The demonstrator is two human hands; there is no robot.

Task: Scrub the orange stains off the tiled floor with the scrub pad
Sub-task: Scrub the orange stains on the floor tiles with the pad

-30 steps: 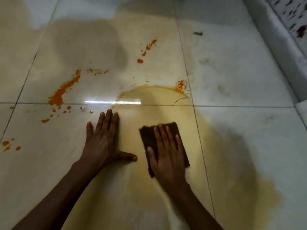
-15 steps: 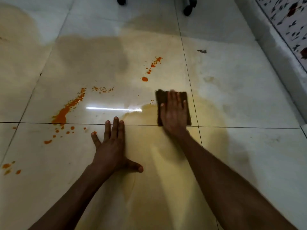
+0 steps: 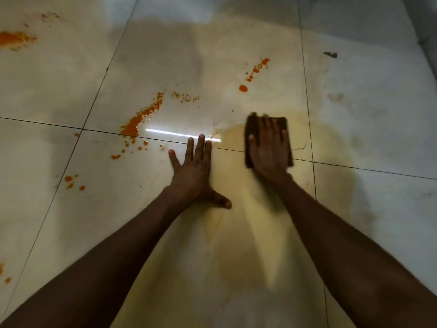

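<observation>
Progress: partway | right hand [image 3: 268, 150] fingers straight, pressing scrub pad [image 3: 251, 129] on yellowish smear [image 3: 233, 144] | left hand [image 3: 194, 171] spread flat on floor [image 3: 378, 119] | orange stains [image 3: 142, 117] left and far not yet scrubbed

The right hand [image 3: 268, 147] is blurred and hides most of the scrub pad [image 3: 251, 125] — only its edges show; an orange stain [image 3: 11, 40] runs off the left edge.
</observation>
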